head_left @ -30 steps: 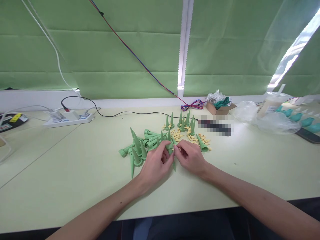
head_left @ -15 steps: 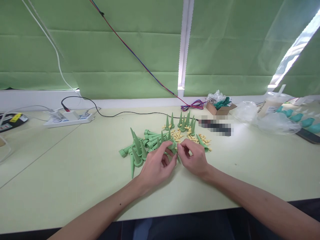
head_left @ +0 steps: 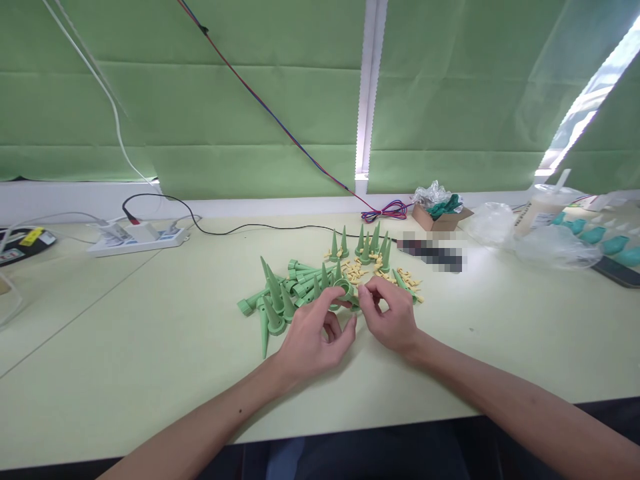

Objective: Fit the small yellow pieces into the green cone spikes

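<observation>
My left hand (head_left: 317,330) has its fingers curled around a green cone piece (head_left: 345,288), whose round hollow end faces up toward me. Close on its right, my right hand (head_left: 390,313) has thumb and index finger pinched; whatever is between the tips is too small to make out. Several green cones (head_left: 274,293), some upright and some lying, are heaped left of and behind my left hand. Small yellow pieces (head_left: 354,271) are scattered behind the hands. More upright green cones (head_left: 366,248) stand farther back, some with yellow pieces at their bases.
A white power strip (head_left: 140,240) lies at the back left, with a black cable running right. Toward the back right are a small cardboard box (head_left: 440,220), plastic bags (head_left: 557,247), a cup (head_left: 543,210), teal bird-shaped items (head_left: 593,235) and a phone (head_left: 617,270).
The green cone piece in my left hand has turned so its hollow end shows more. My left thumb has moved slightly away from it, and my right hand has shifted slightly right.
</observation>
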{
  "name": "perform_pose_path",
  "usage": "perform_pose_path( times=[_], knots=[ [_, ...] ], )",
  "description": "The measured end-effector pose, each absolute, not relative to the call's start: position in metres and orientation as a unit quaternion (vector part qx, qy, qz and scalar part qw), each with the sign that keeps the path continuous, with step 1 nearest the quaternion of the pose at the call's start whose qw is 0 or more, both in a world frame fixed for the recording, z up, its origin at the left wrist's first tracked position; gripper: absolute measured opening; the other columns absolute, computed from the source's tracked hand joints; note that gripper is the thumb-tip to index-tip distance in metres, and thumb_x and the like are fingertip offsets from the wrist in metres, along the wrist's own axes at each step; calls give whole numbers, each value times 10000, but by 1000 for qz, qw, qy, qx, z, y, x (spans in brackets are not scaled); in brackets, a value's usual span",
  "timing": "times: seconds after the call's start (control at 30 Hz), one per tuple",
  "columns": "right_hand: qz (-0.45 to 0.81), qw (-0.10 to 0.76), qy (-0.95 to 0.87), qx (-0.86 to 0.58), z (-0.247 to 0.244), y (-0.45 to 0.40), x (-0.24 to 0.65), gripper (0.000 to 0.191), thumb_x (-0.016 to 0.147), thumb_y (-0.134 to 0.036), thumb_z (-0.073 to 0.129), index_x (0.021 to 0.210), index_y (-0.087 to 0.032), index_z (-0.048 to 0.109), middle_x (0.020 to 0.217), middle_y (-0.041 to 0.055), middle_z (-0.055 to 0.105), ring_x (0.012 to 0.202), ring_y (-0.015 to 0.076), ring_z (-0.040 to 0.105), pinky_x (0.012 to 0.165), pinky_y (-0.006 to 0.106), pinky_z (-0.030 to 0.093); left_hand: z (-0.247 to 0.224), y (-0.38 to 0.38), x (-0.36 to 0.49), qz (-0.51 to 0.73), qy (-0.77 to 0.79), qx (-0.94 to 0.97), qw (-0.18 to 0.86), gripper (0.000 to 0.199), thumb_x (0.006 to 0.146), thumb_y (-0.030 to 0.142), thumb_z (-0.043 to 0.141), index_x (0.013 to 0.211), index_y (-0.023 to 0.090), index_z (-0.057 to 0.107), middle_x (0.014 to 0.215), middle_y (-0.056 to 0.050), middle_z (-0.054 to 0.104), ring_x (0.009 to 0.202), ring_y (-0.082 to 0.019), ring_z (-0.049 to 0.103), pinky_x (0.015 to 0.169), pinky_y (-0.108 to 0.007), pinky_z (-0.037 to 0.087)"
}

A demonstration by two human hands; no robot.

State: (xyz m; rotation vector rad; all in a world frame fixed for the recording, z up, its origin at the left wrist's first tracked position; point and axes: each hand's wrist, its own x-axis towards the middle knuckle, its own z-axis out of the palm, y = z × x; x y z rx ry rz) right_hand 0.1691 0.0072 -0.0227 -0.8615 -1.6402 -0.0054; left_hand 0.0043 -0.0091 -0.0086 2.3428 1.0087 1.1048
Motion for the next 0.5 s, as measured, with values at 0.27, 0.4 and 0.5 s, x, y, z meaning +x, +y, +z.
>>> perform_pose_path(
  times=[0.27, 0.4, 0.5],
  knots=[
    [5, 604, -702, -377, -22, 7, 170, 258, 892, -137, 510, 659, -203, 422, 557, -49, 413, 477, 81, 371, 466, 223, 316, -9, -9, 4, 394, 348, 839, 140, 299, 856, 204, 581, 1116, 215, 434, 489, 116, 577, 400, -79, 536, 547, -197, 463],
    [8, 608, -698, -377, -24, 8, 171, 261, 889, -131, 517, 657, -200, 420, 559, -52, 397, 482, 78, 354, 470, 219, 315, -9, -9, 4, 394, 342, 842, 136, 309, 843, 192, 590, 1116, 209, 448, 515, 110, 599, 422, -78, 566, 572, -198, 472],
    [12, 609, -696, -380, -24, 8, 170, 262, 890, -134, 518, 656, -200, 421, 559, -54, 394, 483, 78, 352, 471, 217, 317, -9, -9, 4, 395, 338, 843, 135, 301, 843, 188, 590, 1110, 210, 453, 538, 105, 605, 436, -76, 580, 566, -193, 466]
  ],
)
